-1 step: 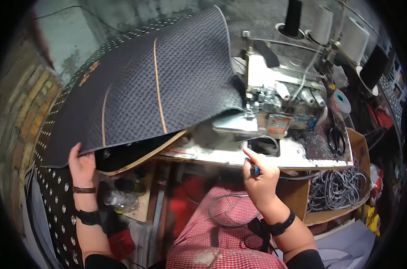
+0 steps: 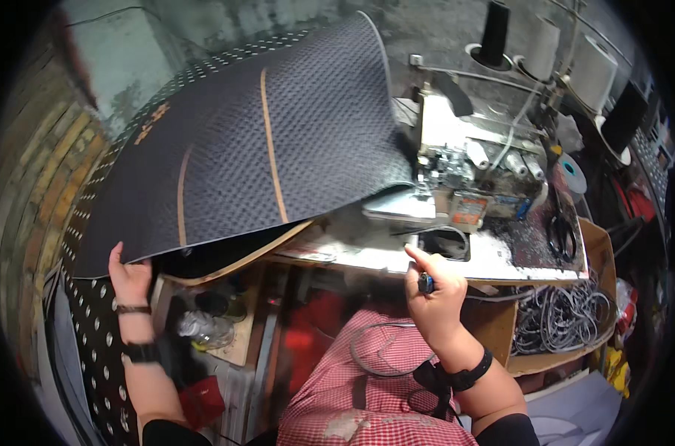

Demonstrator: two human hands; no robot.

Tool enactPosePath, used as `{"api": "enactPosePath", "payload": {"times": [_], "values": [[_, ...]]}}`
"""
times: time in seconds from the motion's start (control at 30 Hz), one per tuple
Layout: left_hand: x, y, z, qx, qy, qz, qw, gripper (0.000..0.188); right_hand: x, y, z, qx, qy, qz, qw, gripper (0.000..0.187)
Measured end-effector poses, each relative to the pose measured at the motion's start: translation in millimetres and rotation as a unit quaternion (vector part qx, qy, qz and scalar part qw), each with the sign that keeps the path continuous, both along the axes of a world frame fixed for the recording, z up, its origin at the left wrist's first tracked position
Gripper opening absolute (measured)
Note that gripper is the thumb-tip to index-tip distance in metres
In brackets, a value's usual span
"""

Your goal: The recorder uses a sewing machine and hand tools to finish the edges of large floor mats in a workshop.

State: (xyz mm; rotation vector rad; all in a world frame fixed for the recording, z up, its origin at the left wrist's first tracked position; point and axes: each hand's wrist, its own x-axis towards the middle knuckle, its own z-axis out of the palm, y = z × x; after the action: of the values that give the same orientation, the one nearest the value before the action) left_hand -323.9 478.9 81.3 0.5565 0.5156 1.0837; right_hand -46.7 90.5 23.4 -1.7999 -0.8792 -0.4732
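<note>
A large dark grey textured mat [image 2: 226, 149] with two tan stripes and a bound edge drapes over the left side of the bench, its right end raised beside the sewing machine [image 2: 456, 156]. My left hand [image 2: 131, 282] grips the mat's near edge close to the left corner, thumb above and fingers partly hidden beneath it. Closed in a fist in front of the machine, my right hand [image 2: 439, 297] holds a small dark-handled tool [image 2: 425, 282] with a bit of blue. Most of that tool is hidden by the fingers, so its kind is unclear.
Thread cones [image 2: 540, 48] stand behind the machine. Black-handled scissors [image 2: 561, 236] lie at the right of the worktop [image 2: 352, 253]. Below, a cardboard box [image 2: 599, 260] holds tangled grey trimmings [image 2: 557, 320]. A checked red cloth [image 2: 337, 386] covers my lap, with a cord loop on it.
My left hand has slid slightly left along the mat's edge. My right hand keeps its grip on the tool. The whole view has shifted a little.
</note>
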Motion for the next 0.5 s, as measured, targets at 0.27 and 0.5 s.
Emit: {"api": "enactPosePath", "payload": {"times": [0.27, 0.5], "values": [[-132.1, 17.2, 2.9, 0.306, 0.721, 0.333, 0.525, 0.028, -25.6, 115.7, 95.4, -0.057, -0.173, 0.071, 0.981, 0.023], [-128.6, -112.5, 97.3, 0.488, 0.433, 0.527, 0.545, 0.022, -132.0, 97.0, 129.1, -0.470, -0.168, 0.354, 0.791, 0.048]]}}
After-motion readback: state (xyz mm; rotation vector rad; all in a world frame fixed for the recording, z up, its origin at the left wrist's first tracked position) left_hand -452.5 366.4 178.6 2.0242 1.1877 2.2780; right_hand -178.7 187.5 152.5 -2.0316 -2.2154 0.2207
